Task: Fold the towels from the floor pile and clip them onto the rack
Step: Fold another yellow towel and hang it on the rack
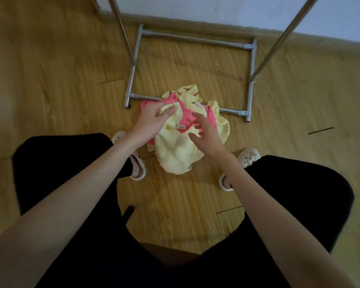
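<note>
The towels (183, 129) lie in a loose heap on the wooden floor (50, 80), between the person's two feet and touching the near crossbar of the rack (250, 84), whose base frame stands just beyond the heap toward the far wall. The heap mixes pale yellow towels (177, 154) and pink towels (187, 119); the largest yellow one spreads toward the near side, and part of the heap drapes over the near bar. This placement appears to keep the supply directly below the rack uprights, so that each piece can be lifted and hung with little reach. No clips are visible, and the upper part of the rack is out of view. The left hand (152, 119) rests on the left side of the heap with its fingers curled round a fold of yellow cloth, thumb against the fingers, which reads as a pinch grip on one towel. The right hand (206, 132) hovers over the right side of the heap with fingers spread apart and slightly bent; it appears to hold nothing, and whether the fingertips touch the cloth cannot be determined. Judged from this arrangement, the current step is separating a single towel from the heap, and folding is not yet begun.
</note>
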Demonstrator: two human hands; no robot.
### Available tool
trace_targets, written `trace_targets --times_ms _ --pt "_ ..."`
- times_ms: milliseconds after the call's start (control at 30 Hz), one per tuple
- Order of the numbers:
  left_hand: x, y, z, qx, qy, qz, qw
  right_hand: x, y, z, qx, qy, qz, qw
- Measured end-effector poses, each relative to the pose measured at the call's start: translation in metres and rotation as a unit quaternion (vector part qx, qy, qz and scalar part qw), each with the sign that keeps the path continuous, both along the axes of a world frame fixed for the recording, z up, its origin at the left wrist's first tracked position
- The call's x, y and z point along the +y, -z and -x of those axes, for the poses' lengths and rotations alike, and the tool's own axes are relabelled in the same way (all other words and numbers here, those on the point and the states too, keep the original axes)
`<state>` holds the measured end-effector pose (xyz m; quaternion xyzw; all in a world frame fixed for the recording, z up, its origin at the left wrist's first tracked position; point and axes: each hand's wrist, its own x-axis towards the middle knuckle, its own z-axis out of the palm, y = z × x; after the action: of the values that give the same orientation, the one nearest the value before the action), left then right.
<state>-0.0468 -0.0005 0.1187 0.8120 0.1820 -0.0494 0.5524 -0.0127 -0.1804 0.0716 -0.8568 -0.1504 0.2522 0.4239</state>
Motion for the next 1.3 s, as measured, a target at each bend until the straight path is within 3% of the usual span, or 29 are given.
trace_targets --times_ms 367,533,667,833,1133,1300 --pt "-0.032 -0.172 0.058 -0.075 0.017 0.160 0.984 -0.019 -0.128 0.035 -0.059 -0.076 -0.140 0.985" --pt "-0.034 -0.206 0.076 -0.088 -0.018 0.248 0.965 -0.024 -0.163 0.053 -0.084 -0.090 -0.130 0.984" --pt "-0.027 -0.223 0.078 -0.074 -0.115 0.376 0.916 -0.038 -0.166 0.062 -0.104 -0.045 -0.083 0.990" --pt "-0.021 -0.239 0.086 -0.058 -0.172 0.437 0.881 -0.059 -0.145 0.076 -0.078 0.002 -0.040 0.996" --pt "0.006 -0.252 0.093 -0.058 -0.279 0.406 0.868 -0.079 -0.134 0.088 0.002 0.095 -0.014 0.995" --pt "0.021 -0.228 0.094 -0.089 -0.265 0.229 0.933 -0.073 -0.165 0.080 0.084 0.114 -0.054 0.988"
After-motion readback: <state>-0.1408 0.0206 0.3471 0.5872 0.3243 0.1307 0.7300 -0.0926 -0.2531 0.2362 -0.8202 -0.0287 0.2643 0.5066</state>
